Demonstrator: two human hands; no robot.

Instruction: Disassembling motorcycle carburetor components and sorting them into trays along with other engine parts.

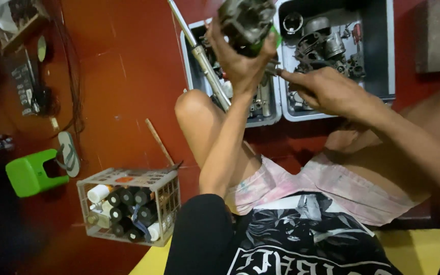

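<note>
Left hand [240, 61] fingers clamp a heavy, rigid grey metal engine part [246, 20], upper centre; right hand [327, 91] pinches a thin tool [273, 69] against it.

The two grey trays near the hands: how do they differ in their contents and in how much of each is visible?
The left tray is largely hidden behind the left hand and forearm, and a long metal tube rises out of it; the right tray shows more. The right tray holds a heap of small metal parts at one side and bare floor at the other; the left tray looks full. Both are grey, rectangular, on the red floor.
</note>
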